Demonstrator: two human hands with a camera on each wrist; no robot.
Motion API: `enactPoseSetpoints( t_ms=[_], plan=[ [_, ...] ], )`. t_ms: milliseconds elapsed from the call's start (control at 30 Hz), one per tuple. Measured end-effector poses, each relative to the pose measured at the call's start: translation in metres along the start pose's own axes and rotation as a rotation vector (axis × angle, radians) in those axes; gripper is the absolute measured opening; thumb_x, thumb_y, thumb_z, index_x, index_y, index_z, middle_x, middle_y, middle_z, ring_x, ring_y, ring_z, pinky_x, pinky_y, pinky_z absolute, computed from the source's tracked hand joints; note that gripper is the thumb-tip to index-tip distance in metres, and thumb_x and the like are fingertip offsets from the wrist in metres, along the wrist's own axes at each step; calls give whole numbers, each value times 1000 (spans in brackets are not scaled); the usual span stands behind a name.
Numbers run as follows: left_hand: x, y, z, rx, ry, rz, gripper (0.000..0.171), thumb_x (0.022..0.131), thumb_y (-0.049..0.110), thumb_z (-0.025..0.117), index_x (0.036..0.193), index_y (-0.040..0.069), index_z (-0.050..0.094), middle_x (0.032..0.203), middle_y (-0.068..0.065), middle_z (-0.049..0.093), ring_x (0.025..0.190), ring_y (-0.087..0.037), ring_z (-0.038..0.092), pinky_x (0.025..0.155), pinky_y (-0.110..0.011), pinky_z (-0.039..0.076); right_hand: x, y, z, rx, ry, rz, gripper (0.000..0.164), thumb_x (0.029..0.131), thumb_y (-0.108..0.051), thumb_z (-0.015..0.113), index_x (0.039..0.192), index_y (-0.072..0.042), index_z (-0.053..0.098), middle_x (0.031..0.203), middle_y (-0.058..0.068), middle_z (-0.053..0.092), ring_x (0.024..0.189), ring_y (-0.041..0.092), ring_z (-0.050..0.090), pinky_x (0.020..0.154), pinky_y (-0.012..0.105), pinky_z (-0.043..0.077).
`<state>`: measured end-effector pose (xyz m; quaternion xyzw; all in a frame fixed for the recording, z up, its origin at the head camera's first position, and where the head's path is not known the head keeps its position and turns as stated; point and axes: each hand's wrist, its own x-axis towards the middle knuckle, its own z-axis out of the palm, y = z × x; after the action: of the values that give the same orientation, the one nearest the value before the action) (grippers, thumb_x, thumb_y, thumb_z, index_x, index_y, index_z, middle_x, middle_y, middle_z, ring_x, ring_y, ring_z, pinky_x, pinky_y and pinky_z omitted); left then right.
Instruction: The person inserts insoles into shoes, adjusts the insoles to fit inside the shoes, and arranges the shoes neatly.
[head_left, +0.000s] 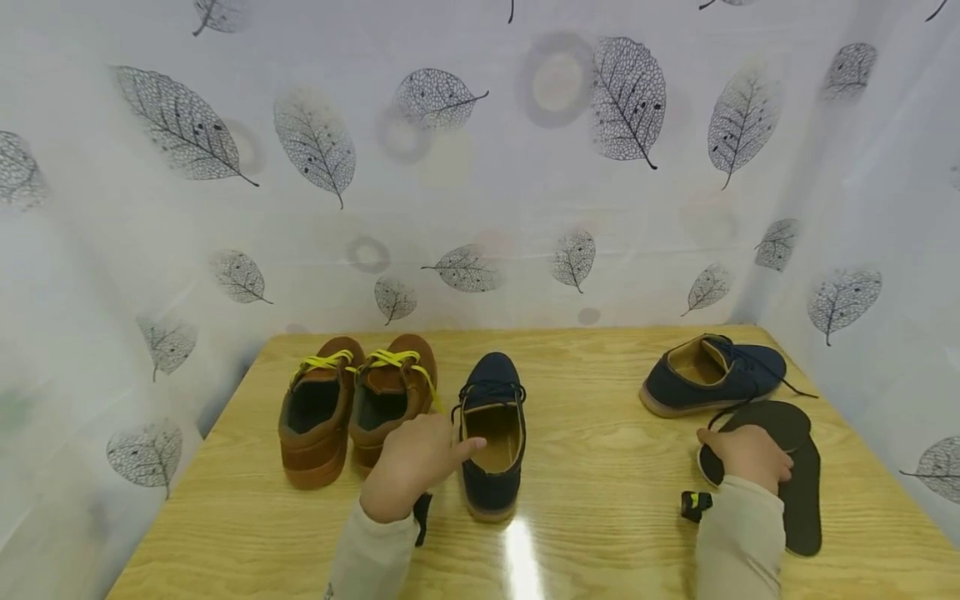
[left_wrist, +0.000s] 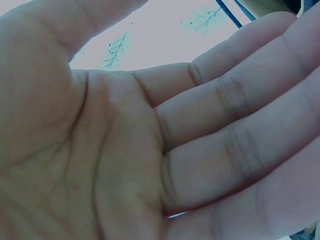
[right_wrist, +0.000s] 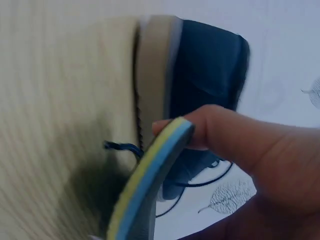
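Observation:
My left hand (head_left: 420,462) hovers between a brown shoe with yellow laces (head_left: 393,392) and an upright navy shoe (head_left: 491,442). In the left wrist view its palm (left_wrist: 125,150) faces the camera, fingers extended, holding nothing. At the right, my right hand (head_left: 750,457) pinches a dark insole (head_left: 780,423) by its edge. The right wrist view shows the thumb on that insole's layered yellow, blue and dark edge (right_wrist: 150,175). A second dark insole (head_left: 804,508) is partly covered by the held one and the hand. Beyond it lies a second navy shoe (head_left: 712,375), its laces loose.
Another brown shoe (head_left: 318,417) stands at the far left beside its match. All the shoes are on a wood-grain table (head_left: 592,467). A white leaf-printed curtain (head_left: 480,183) hangs behind the table and along both sides.

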<state>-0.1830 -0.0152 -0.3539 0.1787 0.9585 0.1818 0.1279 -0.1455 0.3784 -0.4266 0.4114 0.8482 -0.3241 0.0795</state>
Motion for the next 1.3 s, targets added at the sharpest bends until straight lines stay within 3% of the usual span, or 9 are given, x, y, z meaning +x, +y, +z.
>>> enactPoseSetpoints(
  t_ms=[167, 300, 467, 700, 800, 900, 1000, 1133, 1300],
  plan=[
    [-1, 0, 0, 7, 5, -1, 56, 91, 47, 61, 49, 15, 41, 47, 5, 30, 40, -10, 36, 40, -23, 26, -9, 6, -22, 44, -40, 24, 105, 88, -54, 55, 138, 27, 11, 133, 57, 4, 122, 72, 12, 93, 72, 29],
    [-1, 0, 0, 9, 12, 2, 56, 91, 46, 61, 49, 15, 40, 48, 5, 29, 40, -10, 35, 40, -23, 26, -18, 9, -34, 35, -13, 0, 106, 87, -56, 53, 136, 29, 14, 132, 58, 6, 121, 73, 12, 93, 72, 30],
    [-2, 0, -1, 13, 21, 14, 56, 91, 45, 62, 49, 15, 41, 47, 5, 29, 39, -9, 33, 39, -23, 25, -26, 9, -42, 63, 48, -12, 104, 91, -58, 44, 134, 30, 8, 134, 58, -4, 123, 74, -2, 101, 73, 18],
    [-3, -1, -1, 8, 25, 12, 53, 91, 46, 62, 51, 15, 44, 47, 5, 31, 39, -10, 35, 39, -22, 25, -45, 2, -52, 0, 184, -71, 98, 93, -55, 37, 127, 36, 21, 131, 56, 18, 122, 72, 14, 102, 71, 13],
    [-4, -1, -1, 7, 30, 11, 54, 91, 46, 62, 51, 14, 44, 47, 5, 32, 39, -10, 37, 39, -22, 26, -56, -2, -57, 43, 220, -82, 97, 93, -56, 39, 126, 35, 26, 132, 55, 19, 123, 71, 11, 103, 71, 13],
    [-4, -1, -1, 6, 33, 15, 54, 91, 46, 62, 51, 15, 43, 46, 5, 32, 39, -10, 37, 39, -22, 26, -68, -6, -59, 113, 246, -86, 93, 92, -55, 43, 119, 34, 36, 129, 54, 22, 120, 68, 14, 99, 69, 21],
    [-4, -2, -2, 3, 42, 46, 54, 91, 44, 63, 51, 14, 42, 47, 4, 32, 39, -10, 35, 39, -23, 26, -78, -11, -60, 136, 295, -116, 87, 92, -52, 47, 108, 33, 41, 122, 52, 28, 114, 62, 21, 91, 66, 29],
    [-2, -3, -4, -20, 40, 121, 44, 90, 41, 65, 61, 12, 48, 52, 4, 39, 43, -11, 40, 43, -25, 30, -89, -23, -59, 160, 335, -168, 84, 92, -48, 48, 127, 27, 38, 127, 51, 25, 115, 60, 22, 92, 64, 30],
    [1, -2, -6, -87, 26, 221, 30, 90, 34, 67, 88, 6, 59, 63, 2, 51, 51, -11, 47, 48, -27, 38, -105, -39, -53, 213, 337, -234, 82, 92, -44, 49, 140, 19, 28, 136, 47, 17, 123, 57, 18, 95, 63, 28]
  ],
)
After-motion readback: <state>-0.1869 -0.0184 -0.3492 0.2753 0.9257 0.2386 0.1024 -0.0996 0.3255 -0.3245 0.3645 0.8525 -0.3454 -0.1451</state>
